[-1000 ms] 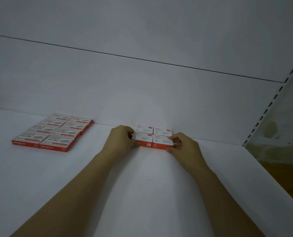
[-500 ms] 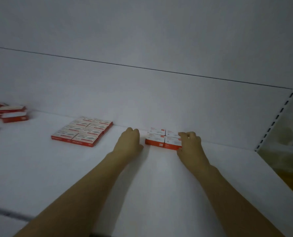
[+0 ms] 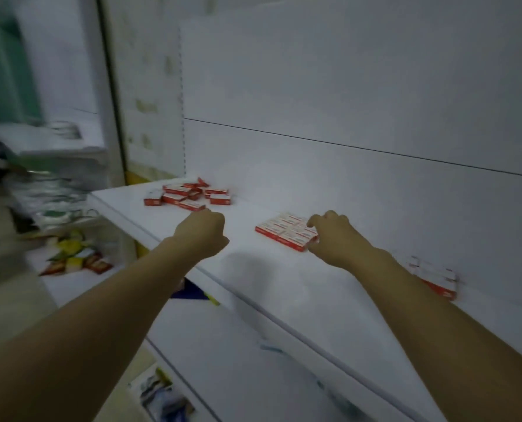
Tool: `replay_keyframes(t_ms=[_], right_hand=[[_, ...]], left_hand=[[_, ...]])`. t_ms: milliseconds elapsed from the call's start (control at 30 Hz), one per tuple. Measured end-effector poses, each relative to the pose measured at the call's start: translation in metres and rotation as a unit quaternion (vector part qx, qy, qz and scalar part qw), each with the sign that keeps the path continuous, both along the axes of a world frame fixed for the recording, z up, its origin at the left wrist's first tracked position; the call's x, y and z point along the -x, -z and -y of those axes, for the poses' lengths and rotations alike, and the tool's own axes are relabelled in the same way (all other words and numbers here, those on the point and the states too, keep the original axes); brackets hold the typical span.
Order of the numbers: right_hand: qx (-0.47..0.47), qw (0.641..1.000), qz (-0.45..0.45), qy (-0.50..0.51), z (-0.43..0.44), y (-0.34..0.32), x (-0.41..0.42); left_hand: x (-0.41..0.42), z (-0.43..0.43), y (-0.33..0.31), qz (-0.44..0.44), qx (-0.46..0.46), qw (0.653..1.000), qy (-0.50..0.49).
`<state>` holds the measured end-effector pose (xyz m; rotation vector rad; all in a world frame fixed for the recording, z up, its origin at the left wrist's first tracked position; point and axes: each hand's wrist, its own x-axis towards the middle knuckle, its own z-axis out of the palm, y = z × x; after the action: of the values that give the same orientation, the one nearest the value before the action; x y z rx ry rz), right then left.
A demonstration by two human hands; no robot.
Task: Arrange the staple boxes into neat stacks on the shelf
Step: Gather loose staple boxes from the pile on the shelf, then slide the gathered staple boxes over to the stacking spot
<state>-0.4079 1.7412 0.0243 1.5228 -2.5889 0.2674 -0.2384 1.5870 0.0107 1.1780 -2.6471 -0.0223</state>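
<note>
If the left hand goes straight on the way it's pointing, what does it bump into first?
Probably the messy pile of staple boxes: the left hand points at its nearest box, just beyond the knuckles. Depth is hard to judge in this blur.

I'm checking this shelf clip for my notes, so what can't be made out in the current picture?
All in the head view:
Left hand: back faces the camera; curled fingers hide any contents.
Right hand: covers the flat block's right corner; grip unclear.
Right stack: blurred, partly behind the right forearm.
Loose boxes: too small and blurred to count or read.
Goods at left: motion blur.
</note>
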Motion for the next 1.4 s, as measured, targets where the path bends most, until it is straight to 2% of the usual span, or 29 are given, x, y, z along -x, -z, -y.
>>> replay_keyframes(t_ms=[267,633,900,1033,1200,1400], right_hand=[[-0.002,0.994,0.004,-0.108,0.108,-0.006,-0.079],[-0.013,0.994,0.031,-0.106,0.272,0.002,-0.147],[-0.036,0.994,0.080,-0.072,0.366,0.027,-0.164],[-0.003,0.989,0.140,-0.049,0.417,0.043,-0.158],[-0.039,0.993,0.108,-0.019,0.469,0.048,-0.148],[-0.094,0.990,0.100,-0.028,0.508,0.038,-0.132]], left_hand=[[-0.095,0.070,-0.014,0.000,0.003,0.997,-0.072],[-0.159,0.216,-0.014,0.003,0.016,0.998,-0.062],[-0.161,0.312,0.003,-0.012,-0.015,0.999,-0.040],[-0.153,0.358,0.015,-0.009,-0.019,0.999,-0.032],[-0.142,0.415,0.020,0.000,-0.027,0.999,-0.040],[-0.111,0.463,0.017,0.010,-0.030,0.999,-0.034]])
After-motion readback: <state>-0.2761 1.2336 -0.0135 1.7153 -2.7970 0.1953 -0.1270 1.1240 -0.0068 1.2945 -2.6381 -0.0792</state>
